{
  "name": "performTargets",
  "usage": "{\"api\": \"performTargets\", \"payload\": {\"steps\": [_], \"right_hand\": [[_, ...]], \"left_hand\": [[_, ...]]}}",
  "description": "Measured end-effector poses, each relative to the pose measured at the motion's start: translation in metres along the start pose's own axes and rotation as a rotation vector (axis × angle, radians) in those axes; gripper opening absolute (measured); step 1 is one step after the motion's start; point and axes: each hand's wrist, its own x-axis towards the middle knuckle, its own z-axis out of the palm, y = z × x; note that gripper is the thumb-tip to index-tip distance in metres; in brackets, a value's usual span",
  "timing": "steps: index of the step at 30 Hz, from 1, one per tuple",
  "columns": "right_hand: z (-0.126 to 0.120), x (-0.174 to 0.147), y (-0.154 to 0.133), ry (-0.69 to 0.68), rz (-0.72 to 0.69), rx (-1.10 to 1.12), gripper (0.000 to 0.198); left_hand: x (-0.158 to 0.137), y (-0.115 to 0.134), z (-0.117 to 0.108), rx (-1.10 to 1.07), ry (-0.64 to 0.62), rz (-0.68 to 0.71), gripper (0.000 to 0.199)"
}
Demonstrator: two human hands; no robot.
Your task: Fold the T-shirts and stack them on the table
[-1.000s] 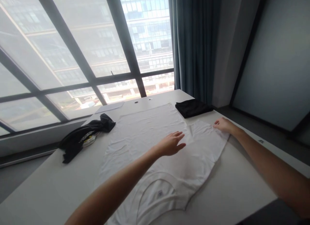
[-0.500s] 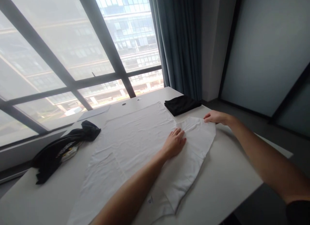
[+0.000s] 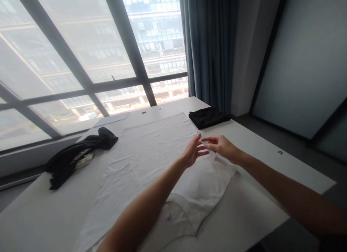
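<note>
A white T-shirt (image 3: 157,145) lies spread on the table, its neckline and small inner label towards me. My right hand (image 3: 221,148) pinches the shirt's right edge and holds it lifted, folded inward over the body. Right beside those fingertips is my left hand (image 3: 192,150), thumb up and fingers apart, close to the raised cloth. Whether the left fingers touch the fabric is hard to make out. My left forearm covers part of the shirt's middle.
On the white table (image 3: 257,150), a folded black cloth (image 3: 208,116) sits beyond the shirt. A crumpled black garment with white lettering (image 3: 81,154) lies at the left. Windows and a blue-grey curtain (image 3: 211,49) stand behind.
My right hand has brought the shirt's right edge inward to the left. My left hand has risen from lying flat on the shirt to meet it. The view has shifted slightly.
</note>
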Motion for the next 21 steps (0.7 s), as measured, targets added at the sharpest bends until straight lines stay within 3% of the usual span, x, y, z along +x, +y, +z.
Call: {"api": "performTargets", "payload": {"steps": [3, 8, 11, 16, 21], "right_hand": [[0.011, -0.001, 0.004, -0.120, 0.011, 0.013, 0.029], [-0.021, 0.018, 0.015, 0.241, -0.123, -0.041, 0.023], [-0.041, 0.033, 0.035, 0.338, -0.124, -0.159, 0.019], [-0.037, 0.049, 0.076, 0.248, -0.182, -0.352, 0.021], [-0.018, 0.057, 0.094, 0.167, -0.295, -0.451, 0.036]], "left_hand": [[0.002, -0.001, -0.004, 0.147, 0.094, 0.081, 0.042], [0.005, 0.006, -0.009, 0.216, 0.173, 0.091, 0.064], [0.003, 0.017, -0.012, 0.210, 0.160, 0.016, 0.077], [-0.001, 0.038, -0.025, 0.271, 0.164, -0.054, 0.083], [-0.001, 0.048, -0.046, 0.478, 0.123, -0.138, 0.083]]}}
